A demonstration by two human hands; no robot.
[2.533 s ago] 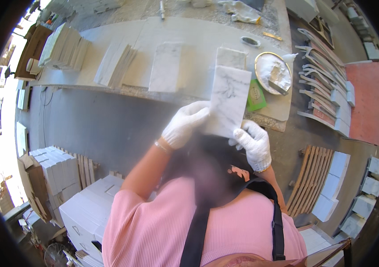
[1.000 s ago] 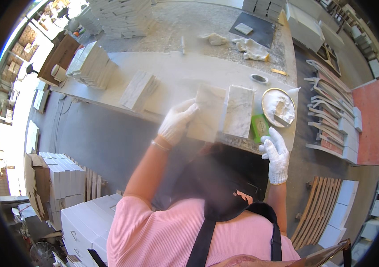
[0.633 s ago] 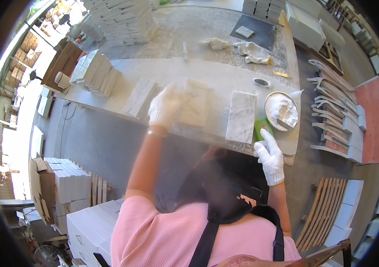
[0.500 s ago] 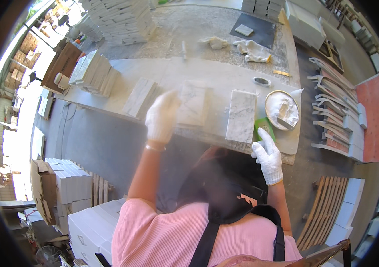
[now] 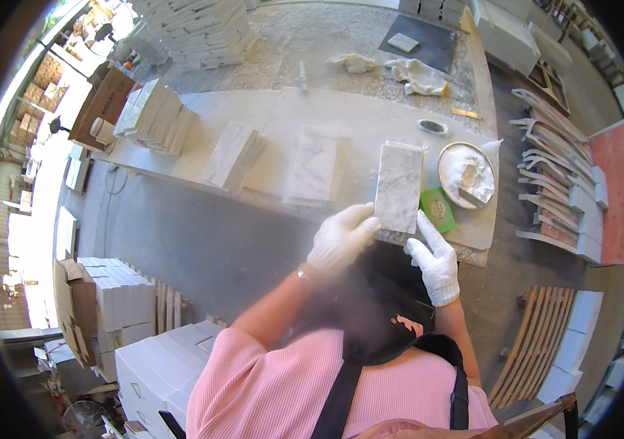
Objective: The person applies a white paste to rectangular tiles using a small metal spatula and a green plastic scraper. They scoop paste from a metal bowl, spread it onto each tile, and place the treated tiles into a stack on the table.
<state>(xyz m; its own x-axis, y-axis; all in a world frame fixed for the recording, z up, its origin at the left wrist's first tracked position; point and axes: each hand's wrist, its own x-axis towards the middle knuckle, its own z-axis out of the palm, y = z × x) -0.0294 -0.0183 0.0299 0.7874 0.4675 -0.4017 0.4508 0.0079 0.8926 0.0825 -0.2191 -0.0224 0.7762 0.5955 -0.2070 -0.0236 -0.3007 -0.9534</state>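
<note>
A grey-veined white marble tile [image 5: 398, 189] lies at the table's near edge, with other stone showing beneath its top end. My left hand [image 5: 342, 240], in a white knit glove, reaches its lower left edge; thumb and forefinger are apart at the corner, and I cannot tell if they touch. My right hand [image 5: 435, 265], also gloved, has its fingers spread by the lower right corner. Beside the tile is a flat green square pad [image 5: 438, 211]. A round bowl [image 5: 440, 178] of white paste [image 5: 465, 168] stands right of it, a scraper [image 5: 471, 197] across its rim.
More marble tiles [image 5: 312, 167] lie leftward in low stacks [image 5: 230, 157], with a taller leaning stack [image 5: 152, 117] beyond. An oval dark-topped object [image 5: 432, 127], crumpled gloves [image 5: 416, 77] and a dark mat [image 5: 418, 44] lie farther back. Curved white pieces [image 5: 546, 183] stand right of the table.
My left hand has come down and to the right, from above the middle tiles to the marble tile's lower left edge. My right hand has shifted slightly left, toward the tile.
</note>
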